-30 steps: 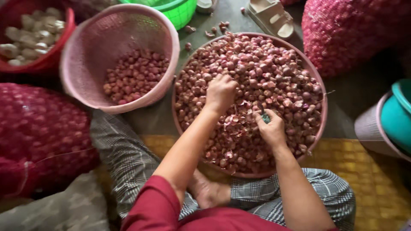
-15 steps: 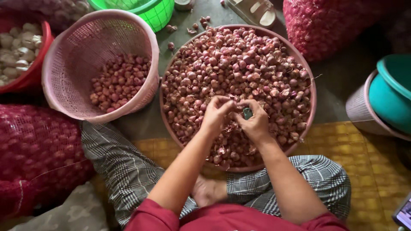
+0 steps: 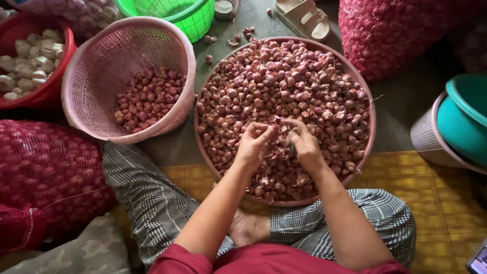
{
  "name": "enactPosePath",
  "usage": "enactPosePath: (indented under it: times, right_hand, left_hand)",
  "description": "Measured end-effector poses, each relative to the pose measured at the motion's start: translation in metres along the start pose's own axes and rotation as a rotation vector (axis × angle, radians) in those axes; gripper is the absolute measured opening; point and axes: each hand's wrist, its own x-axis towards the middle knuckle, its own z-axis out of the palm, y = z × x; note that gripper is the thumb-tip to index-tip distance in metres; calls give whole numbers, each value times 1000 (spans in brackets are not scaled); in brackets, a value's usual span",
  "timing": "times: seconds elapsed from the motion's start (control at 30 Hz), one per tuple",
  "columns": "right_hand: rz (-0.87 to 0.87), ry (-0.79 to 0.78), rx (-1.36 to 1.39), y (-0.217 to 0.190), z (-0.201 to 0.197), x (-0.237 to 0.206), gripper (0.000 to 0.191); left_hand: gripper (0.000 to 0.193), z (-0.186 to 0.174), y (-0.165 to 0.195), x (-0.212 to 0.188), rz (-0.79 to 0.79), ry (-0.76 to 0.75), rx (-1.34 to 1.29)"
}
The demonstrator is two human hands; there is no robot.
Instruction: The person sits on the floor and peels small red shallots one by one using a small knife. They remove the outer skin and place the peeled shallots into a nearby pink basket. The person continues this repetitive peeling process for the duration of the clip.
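Observation:
A wide round tray (image 3: 373,127) sits in front of my crossed legs, heaped with unpeeled red shallots (image 3: 284,86). Both hands meet over its near half, above loose skins. My left hand (image 3: 253,144) pinches a shallot between its fingertips. My right hand (image 3: 306,144) is curled close against it, fingers on the same shallot, with a small dark tool mostly hidden in its grip. To the left, touching the tray, a pink mesh basket (image 3: 101,61) leans tilted and holds peeled shallots (image 3: 147,99).
A red basin (image 3: 56,86) of white bulbs stands far left and a green basket (image 3: 177,15) at the top. Red mesh sacks of shallots lie at the left (image 3: 45,177) and upper right (image 3: 395,30). A teal bucket (image 3: 466,116) stands right, a sandal (image 3: 304,20) beyond the tray.
My left hand came back from the middle of the pile with a shallot and joined my right hand at the tray's near side. The view shifted slightly.

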Motion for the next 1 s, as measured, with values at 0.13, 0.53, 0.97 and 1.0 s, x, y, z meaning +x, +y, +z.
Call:
enactPosePath:
  times: [0.13,0.53,0.97,1.0]
  right_hand:
    - [44,-17,-46,-8,11,-3,38]
    - [-226,89,-86,16,12,-9,20]
    - [-60,162,-27,5,4,-17,22]
    - [-129,203,-87,6,1,-15,24]
  left_hand:
    - [15,7,5,-4,35,6,112]
    - [14,43,32,-30,78,18,570]
    - [19,61,27,-43,97,-29,645]
    - [20,60,26,-42,176,-99,726]
